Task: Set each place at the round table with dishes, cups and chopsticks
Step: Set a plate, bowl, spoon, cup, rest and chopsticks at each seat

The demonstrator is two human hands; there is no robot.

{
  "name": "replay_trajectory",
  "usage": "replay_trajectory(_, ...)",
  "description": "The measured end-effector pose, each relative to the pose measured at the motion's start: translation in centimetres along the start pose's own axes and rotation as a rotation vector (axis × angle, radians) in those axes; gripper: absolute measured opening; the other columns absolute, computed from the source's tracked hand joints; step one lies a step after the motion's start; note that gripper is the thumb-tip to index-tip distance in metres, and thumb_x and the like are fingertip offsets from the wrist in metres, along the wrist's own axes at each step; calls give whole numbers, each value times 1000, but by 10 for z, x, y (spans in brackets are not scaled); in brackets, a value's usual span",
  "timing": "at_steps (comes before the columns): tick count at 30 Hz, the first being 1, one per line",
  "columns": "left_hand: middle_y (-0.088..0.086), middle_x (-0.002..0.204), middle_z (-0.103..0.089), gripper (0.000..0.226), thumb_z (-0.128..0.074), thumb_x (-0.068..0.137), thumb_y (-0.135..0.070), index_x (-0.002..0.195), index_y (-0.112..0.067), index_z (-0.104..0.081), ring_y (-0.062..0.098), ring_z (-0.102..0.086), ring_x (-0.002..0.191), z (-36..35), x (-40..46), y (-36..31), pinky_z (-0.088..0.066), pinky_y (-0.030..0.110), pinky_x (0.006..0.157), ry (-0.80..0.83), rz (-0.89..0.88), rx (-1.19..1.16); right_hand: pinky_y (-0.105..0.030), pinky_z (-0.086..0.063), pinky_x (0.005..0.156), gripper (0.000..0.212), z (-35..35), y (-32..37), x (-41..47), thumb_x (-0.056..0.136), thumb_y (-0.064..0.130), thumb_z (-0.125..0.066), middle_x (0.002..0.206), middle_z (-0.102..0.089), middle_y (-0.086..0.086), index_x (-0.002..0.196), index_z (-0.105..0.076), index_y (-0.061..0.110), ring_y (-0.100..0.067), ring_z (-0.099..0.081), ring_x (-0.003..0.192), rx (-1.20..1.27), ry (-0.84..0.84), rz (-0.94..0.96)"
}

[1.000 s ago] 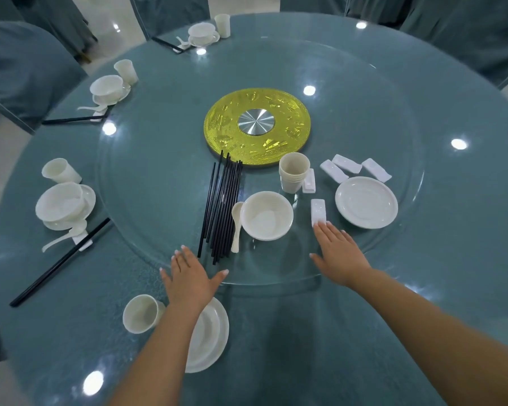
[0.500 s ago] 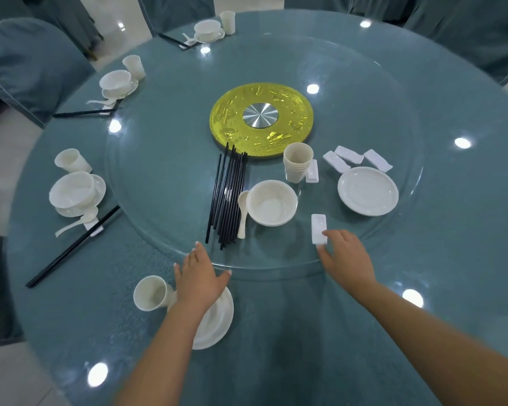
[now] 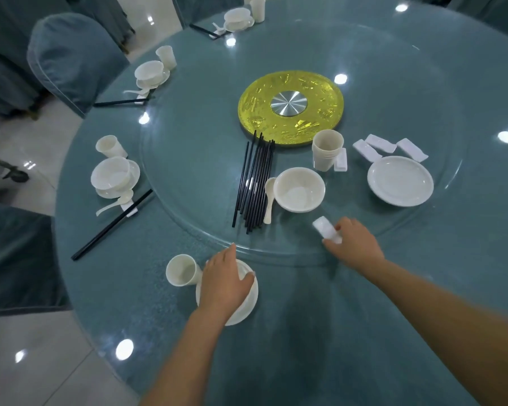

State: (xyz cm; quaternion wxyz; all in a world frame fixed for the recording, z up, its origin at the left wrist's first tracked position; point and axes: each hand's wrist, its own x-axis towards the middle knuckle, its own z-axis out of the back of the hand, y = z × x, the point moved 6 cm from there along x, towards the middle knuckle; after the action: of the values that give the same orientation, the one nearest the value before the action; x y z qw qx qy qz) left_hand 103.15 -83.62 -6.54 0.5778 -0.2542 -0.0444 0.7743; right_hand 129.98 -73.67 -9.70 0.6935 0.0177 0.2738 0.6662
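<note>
While the right hand (image 3: 354, 244) pinches a white chopstick rest (image 3: 326, 230) between thumb and fingers at the near rim of the glass turntable (image 3: 188, 159), the left hand (image 3: 225, 281) lies flat, fingers relaxed, over the bowl (image 3: 248, 272) on the near plate (image 3: 247, 306). A white cup (image 3: 182, 270) lies tipped just left of that plate, touching or nearly touching it. Up on the turntable, a bundle of black chopsticks (image 3: 254, 183) sits beside a white spoon (image 3: 269, 197) and an open bowl (image 3: 299, 189). Behind them, stacked cups (image 3: 326, 150) with another rest (image 3: 341, 163) just alongside. Further right, a bare white plate (image 3: 400, 180) and three spare rests (image 3: 389, 148) ranged behind it. Dead centre, the yellow disc (image 3: 290, 106) with its metal hub. Round the left edge of the teal table (image 3: 320, 347), three places stand laid: the nearest (image 3: 115, 175) has bowl on plate, cup, spoon and chopsticks across a rest. Teal-covered chairs (image 3: 71, 57) line the far side.
</note>
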Motion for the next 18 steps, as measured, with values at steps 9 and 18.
replay_trajectory(9,-1,148,-40,62,-59,91,-32,146,-18,-33,17,-33,137,-7,-16,8,-22,27,114,-23,-24,-130,-38,-46,83,33,-77,48,-71,76,28,-63,102,-58,-9,104,-63,11,-31,-54,96,-194,157,596)
replay_trajectory(18,-1,145,-45,59,-61,89,-30,142,-16,-41,18,-37,134,-8,-24,22,-25,29,114,-64,-35,-117,-34,-41,90,33,-101,71,-73,83,29,-58,113,-53,-6,111,-57,12,-27,-48,106,-266,202,576)
